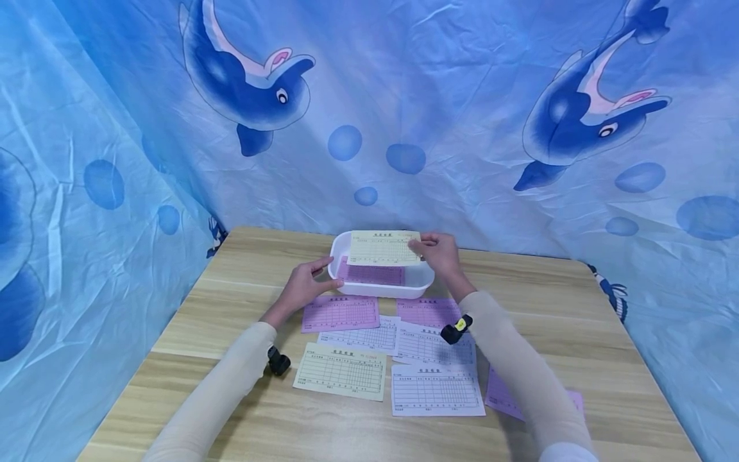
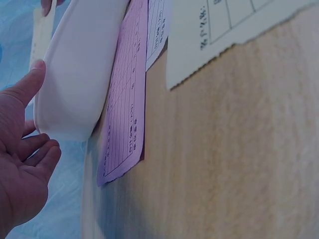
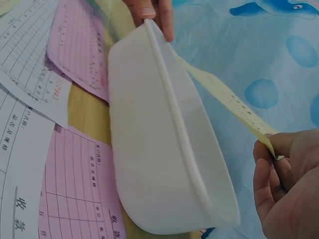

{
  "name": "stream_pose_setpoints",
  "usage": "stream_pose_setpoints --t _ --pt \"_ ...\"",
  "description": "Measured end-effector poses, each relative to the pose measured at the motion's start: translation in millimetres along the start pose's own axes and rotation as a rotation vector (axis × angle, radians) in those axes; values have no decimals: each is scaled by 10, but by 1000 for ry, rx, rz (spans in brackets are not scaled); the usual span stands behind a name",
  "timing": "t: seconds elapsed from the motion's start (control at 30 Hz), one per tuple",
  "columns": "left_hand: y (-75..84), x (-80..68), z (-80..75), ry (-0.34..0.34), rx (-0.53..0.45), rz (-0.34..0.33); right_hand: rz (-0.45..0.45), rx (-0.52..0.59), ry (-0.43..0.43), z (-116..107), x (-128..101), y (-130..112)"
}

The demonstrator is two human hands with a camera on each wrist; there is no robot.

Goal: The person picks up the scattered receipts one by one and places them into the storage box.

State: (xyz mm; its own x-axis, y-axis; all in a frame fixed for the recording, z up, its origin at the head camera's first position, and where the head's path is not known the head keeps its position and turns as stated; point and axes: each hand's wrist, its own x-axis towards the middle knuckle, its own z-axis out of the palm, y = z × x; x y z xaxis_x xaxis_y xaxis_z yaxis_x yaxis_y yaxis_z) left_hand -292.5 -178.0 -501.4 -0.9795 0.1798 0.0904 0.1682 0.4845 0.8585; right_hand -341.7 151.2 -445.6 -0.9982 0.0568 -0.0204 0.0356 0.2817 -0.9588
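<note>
My right hand (image 1: 443, 255) pinches a pale yellow receipt slip (image 1: 378, 249) by its right end, thumb on the printed face. The slip hangs over a white plastic box (image 1: 383, 290), whose inside holds a pink-purple slip (image 1: 369, 274). At the box's left end, my left hand (image 1: 303, 284) grips the rim, thumb on the near side and fingers around the corner. In the right wrist view the yellow slip (image 3: 229, 97) is seen nearly edge-on, between thumb and fingers (image 3: 264, 174).
In front of the box lie two pink-purple slips (image 1: 340, 313), several white slips (image 1: 437, 391) and a yellow slip (image 1: 340, 372), some overlapping. Another pink-purple slip (image 1: 502, 394) lies partly under the right forearm. A blue dolphin-print curtain (image 1: 369, 128) hangs behind the wooden table (image 1: 231, 308).
</note>
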Motion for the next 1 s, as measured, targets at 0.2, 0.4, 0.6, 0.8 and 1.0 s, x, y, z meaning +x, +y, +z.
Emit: stream_pose_setpoints --t 0.2,0.4,0.6,0.8,1.0 --pt "16 0 3 0 -5 3 -18 -38 -7 119 11 23" --pt "16 -11 2 -2 11 7 1 -45 -29 226 18 47" --pt "20 -17 1 -3 17 7 -10 -54 -49 303 41 72" --pt "21 -6 4 0 17 1 1 -110 -67 378 64 56" --pt "20 1 8 1 17 0 16 -180 -76 422 71 63"
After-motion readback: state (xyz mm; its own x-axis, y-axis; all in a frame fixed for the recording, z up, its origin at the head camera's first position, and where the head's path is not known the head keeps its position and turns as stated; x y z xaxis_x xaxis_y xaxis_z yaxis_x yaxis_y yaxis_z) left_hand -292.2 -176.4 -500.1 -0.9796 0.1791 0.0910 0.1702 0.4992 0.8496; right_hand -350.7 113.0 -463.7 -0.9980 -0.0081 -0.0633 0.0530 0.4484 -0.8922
